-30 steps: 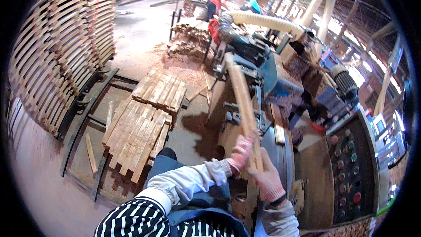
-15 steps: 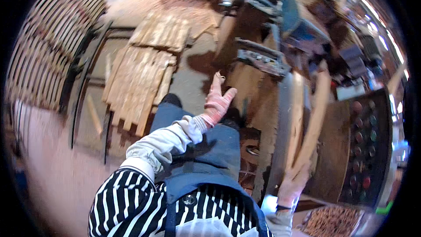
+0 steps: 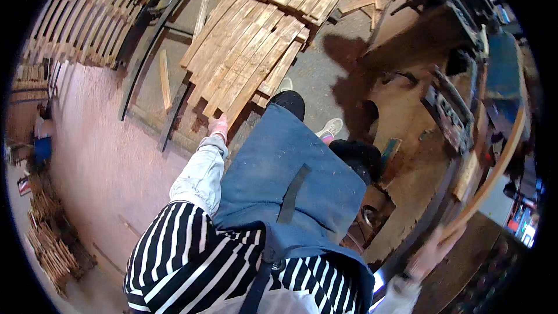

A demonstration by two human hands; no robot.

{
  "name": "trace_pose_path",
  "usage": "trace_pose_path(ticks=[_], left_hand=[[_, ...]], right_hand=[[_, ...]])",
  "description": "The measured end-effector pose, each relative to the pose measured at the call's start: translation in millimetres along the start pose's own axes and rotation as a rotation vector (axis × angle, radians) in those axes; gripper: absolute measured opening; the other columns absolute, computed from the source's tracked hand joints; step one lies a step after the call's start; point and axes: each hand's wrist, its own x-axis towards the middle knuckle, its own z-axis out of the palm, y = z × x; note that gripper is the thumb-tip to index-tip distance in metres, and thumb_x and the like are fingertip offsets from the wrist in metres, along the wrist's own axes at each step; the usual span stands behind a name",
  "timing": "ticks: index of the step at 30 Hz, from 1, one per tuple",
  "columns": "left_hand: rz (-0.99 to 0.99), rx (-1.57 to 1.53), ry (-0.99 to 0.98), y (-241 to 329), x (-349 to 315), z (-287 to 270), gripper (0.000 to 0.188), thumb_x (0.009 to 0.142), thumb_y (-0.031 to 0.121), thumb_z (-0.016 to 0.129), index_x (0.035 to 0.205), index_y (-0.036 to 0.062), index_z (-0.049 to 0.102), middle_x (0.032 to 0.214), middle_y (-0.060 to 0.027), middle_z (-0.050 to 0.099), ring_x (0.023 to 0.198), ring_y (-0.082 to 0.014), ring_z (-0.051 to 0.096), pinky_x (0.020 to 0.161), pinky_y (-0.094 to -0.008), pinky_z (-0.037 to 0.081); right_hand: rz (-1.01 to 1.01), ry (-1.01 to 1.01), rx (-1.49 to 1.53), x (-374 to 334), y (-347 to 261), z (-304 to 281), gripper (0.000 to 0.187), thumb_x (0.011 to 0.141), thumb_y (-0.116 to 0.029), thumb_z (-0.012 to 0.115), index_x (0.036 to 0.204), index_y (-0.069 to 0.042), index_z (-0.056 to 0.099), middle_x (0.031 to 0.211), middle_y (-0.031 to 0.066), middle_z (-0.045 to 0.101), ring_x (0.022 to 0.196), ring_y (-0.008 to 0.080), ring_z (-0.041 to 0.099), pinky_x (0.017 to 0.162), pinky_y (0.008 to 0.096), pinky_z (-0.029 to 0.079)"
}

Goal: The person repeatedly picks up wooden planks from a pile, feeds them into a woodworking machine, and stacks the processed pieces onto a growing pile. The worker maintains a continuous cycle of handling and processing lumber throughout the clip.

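Note:
My left hand, in a pinkish glove, is at the near end of a layer of pale wooden slats. It touches the slat ends there; its fingers are too small and partly hidden to show whether they grip. Off to the right, my right hand is closed around the lower end of a long wooden slat, which slants up and away over the machine's edge. A shorter piece of wood lies beside that slat, on the machine side.
The slats lie on a dark metal frame. At right stands a woodworking machine with a worn table and a metal fitting. Slatted stacks rise at far left, more wood at lower left. A blue apron covers my lap.
My left hand has moved from over the apron, fingers spread, leftward to the slat ends. My view has turned, so the machine sits further right. The right hand still holds its slat.

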Motion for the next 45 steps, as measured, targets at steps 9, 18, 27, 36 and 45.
trace_pose_path(ticks=[9, 18, 27, 36, 45], left_hand=[[-0.287, -0.326, 0.095, -82, 60, 48, 0.101, 0.079, 0.053, 0.080, 0.146, -0.0095, 0.036, 0.146, -0.0236, 0.048, 0.132, -0.0338, 0.050, 0.109, -0.0416, 0.042], [-0.321, -0.808, 0.022, -6, 44, 98, 0.104, 0.083, 0.052, 0.077, 0.154, -0.0030, 0.023, 0.144, -0.0247, 0.042, 0.123, -0.0404, 0.050, 0.110, -0.0476, 0.041], [0.812, 0.832, 0.089, 168, 14, 184, 0.083, 0.087, 0.053, 0.060, 0.154, 0.0103, 0.035, 0.160, -0.0222, 0.027, 0.148, -0.0411, 0.021, 0.122, -0.0562, 0.013], [0.769, 1.286, 0.227, 217, 95, 236, 0.064, 0.094, 0.029, 0.053, 0.155, 0.0150, 0.034, 0.158, -0.0172, 0.031, 0.142, -0.0392, 0.030, 0.118, -0.0584, 0.018], [0.529, 0.636, -0.411, 312, 34, 142, 0.064, 0.079, 0.020, 0.068, 0.139, 0.0038, 0.050, 0.124, -0.0240, 0.065, 0.113, -0.0352, 0.065, 0.096, -0.0417, 0.051]], right_hand=[[-0.347, -0.067, -1.149, -142, 42, -32, 0.048, 0.105, -0.024, 0.048, 0.145, -0.001, 0.042, 0.148, 0.0239, 0.040, 0.133, 0.0421, 0.043, 0.110, 0.0514, 0.037], [-0.433, -0.112, -1.311, 71, 49, -10, 0.051, 0.109, -0.032, 0.037, 0.139, 0.007, 0.050, 0.139, 0.0305, 0.053, 0.124, 0.0461, 0.054, 0.107, 0.0499, 0.044], [-0.592, 0.127, -1.042, 174, 15, 80, 0.052, 0.105, -0.029, 0.045, 0.147, 0.001, 0.046, 0.154, 0.0210, 0.041, 0.141, 0.0362, 0.039, 0.118, 0.0426, 0.029], [-0.313, 0.203, -0.695, 114, 31, 67, 0.045, 0.107, -0.030, 0.050, 0.141, -0.001, 0.054, 0.133, 0.0203, 0.061, 0.121, 0.0319, 0.057, 0.104, 0.0397, 0.045], [-0.636, 0.256, -0.897, 96, 2, 82, 0.061, 0.104, -0.052, 0.042, 0.144, -0.008, 0.054, 0.123, 0.0228, 0.065, 0.111, 0.0398, 0.061, 0.094, 0.0485, 0.048]])
